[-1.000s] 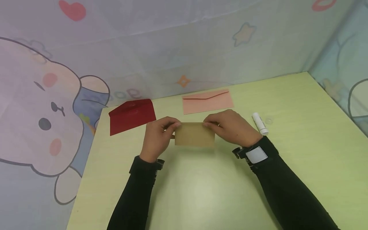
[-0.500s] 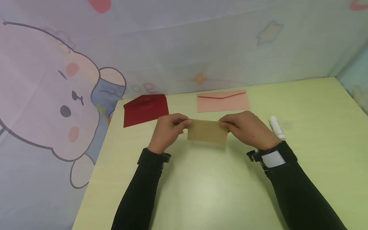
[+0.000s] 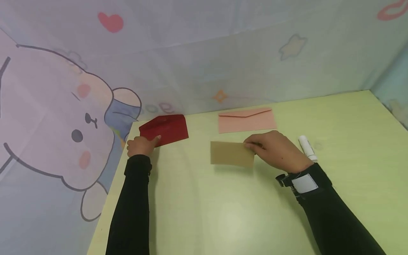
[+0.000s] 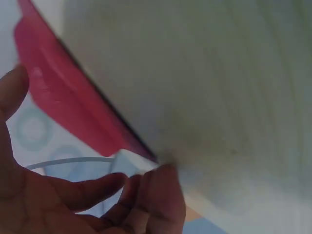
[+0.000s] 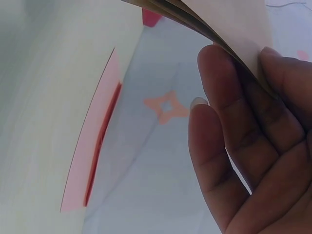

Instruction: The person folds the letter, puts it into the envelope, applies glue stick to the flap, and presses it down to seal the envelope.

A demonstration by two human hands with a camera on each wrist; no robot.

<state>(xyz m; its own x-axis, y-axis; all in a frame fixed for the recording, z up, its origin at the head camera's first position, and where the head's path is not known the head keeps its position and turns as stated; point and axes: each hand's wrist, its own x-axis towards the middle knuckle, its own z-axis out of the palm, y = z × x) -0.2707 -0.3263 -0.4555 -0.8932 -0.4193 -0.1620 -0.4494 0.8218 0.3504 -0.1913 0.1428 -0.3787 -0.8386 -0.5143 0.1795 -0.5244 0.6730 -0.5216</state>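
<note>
My right hand pinches a small tan folded paper at its upper right corner, above the table. In the right wrist view, layered edges of the tan paper show between thumb and fingers. My left hand is over the lower left part of a red envelope, thumb spread away from the fingers. Seen from the left wrist, the hand has bent fingers with nothing between them, near the red envelope; contact with it is hard to tell.
A pink envelope lies flat at the table's back edge. To the right of my right hand is a white glue stick, with a small clear round piece beside it. A printed cloth hangs behind the pale table.
My left hand has let go of the tan paper and moved left to the red envelope. My right hand still holds the paper. The head view has shifted slightly.
</note>
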